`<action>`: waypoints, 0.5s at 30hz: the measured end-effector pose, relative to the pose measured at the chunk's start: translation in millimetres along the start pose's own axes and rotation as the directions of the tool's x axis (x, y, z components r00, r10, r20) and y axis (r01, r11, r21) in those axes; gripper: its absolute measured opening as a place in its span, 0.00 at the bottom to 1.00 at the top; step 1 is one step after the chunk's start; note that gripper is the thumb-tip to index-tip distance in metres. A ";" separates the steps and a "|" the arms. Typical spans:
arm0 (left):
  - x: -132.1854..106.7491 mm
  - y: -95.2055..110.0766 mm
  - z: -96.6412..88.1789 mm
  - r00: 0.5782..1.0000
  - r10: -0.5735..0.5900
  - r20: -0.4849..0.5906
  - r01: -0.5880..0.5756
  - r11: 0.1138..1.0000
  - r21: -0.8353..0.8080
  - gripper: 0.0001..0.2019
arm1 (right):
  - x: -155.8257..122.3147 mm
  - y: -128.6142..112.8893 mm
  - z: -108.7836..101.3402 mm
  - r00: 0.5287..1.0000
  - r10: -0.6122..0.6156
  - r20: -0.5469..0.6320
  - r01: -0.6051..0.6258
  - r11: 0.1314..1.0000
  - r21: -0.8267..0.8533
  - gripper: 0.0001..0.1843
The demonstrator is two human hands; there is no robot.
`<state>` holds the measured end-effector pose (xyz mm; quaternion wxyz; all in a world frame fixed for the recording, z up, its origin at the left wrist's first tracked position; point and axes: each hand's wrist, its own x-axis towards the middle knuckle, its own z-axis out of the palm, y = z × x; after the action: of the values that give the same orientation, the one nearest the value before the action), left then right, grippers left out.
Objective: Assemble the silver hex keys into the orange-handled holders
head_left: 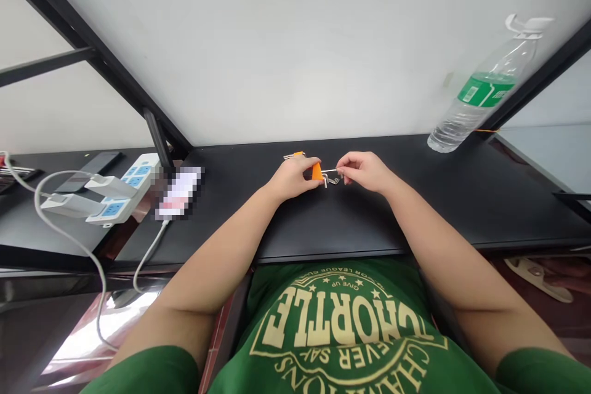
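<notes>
One black desk (484, 197), white wall (286, 43).

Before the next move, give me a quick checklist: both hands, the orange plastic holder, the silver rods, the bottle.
1. Left hand holding the orange plastic holder: ok.
2. Right hand pinching a thin, silver metal rod: ok.
3. That rod's near-holder end seated inside: cannot tell, too small.
4. Bent silver metal rods visible between the hands: ok.
5. Transparent plastic bottle with green label away from both hands: ok.
</notes>
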<state>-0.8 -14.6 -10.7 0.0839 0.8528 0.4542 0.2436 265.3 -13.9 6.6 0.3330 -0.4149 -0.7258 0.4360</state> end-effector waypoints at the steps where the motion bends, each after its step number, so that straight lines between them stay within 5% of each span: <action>1: -0.2 1.0 0.1 1.000 0.006 -0.016 -0.006 1.000 -0.007 0.24 | 0.9 0.3 2.7 1.000 0.012 0.003 -0.012 1.000 0.027 0.05; 8: -0.8 17.0 0.1 0.992 0.129 -0.016 -0.129 0.991 -0.030 0.17 | 6.1 2.1 22.6 0.996 -0.002 0.094 -0.020 0.972 0.235 0.08; 15: -0.9 7.5 0.9 0.999 0.041 -0.024 -0.042 0.998 -0.044 0.22 | 7.3 6.7 16.2 0.997 0.034 0.071 -0.042 0.992 0.117 0.09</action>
<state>4.7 -19.6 -9.1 0.0924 0.8570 0.4320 0.2652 250.6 -11.4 -5.0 0.3234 -0.3927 -0.7017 0.4988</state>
